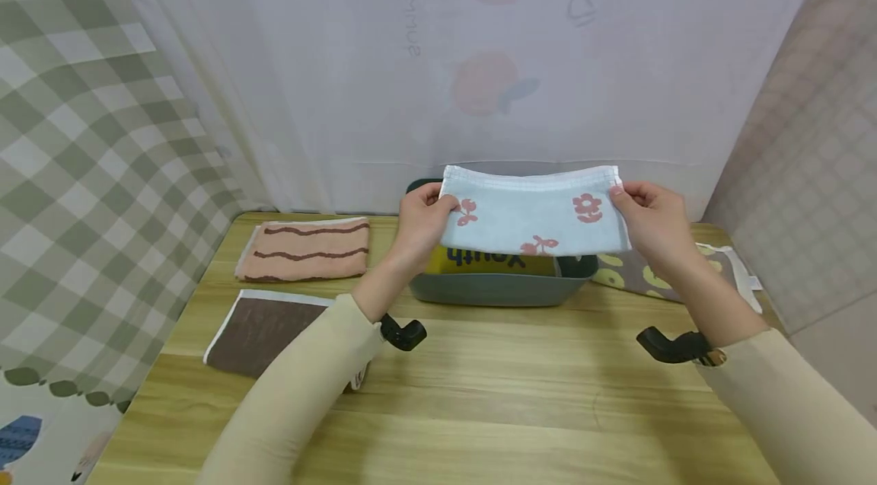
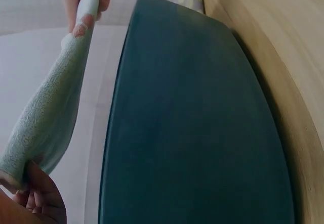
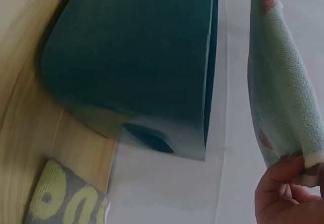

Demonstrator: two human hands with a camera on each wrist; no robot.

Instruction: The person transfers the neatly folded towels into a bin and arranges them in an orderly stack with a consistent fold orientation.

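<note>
Pale blue towel (image 1: 530, 212) held level between left hand (image 1: 423, 222) and right hand (image 1: 655, 217)

Both hands have their fingers curled, pinching the short sides just below the upper corners; the fingers behind the cloth are hidden in the head view. The left wrist view cuts off the left hand at its lower left corner; the right wrist view cuts off the right hand at its right edge. The towel covers much of the opening of the green bin (image 1: 500, 291); of a yellow thing (image 1: 540, 266) inside, only a strip with the upside-down word "Youth" shows, and its kind cannot be told. The left sleeve (image 1: 301, 378) hides part of a brown towel (image 1: 274, 329), the right forearm (image 1: 726, 310) part of a grey and yellow towel (image 1: 632, 272).

The pale blue towel's long axis runs left to right, white hem on top, pink flower print facing the head camera. It hangs above the bin, and both wrist views show a gap between the two.

The bin stands near the back of the table (image 1: 507, 378), close to a white curtain (image 1: 308, 127). In front of it wood shows down to the lower picture border, which cuts off the near edge. A peach striped towel (image 1: 308, 249) lies near the table's left edge
</note>
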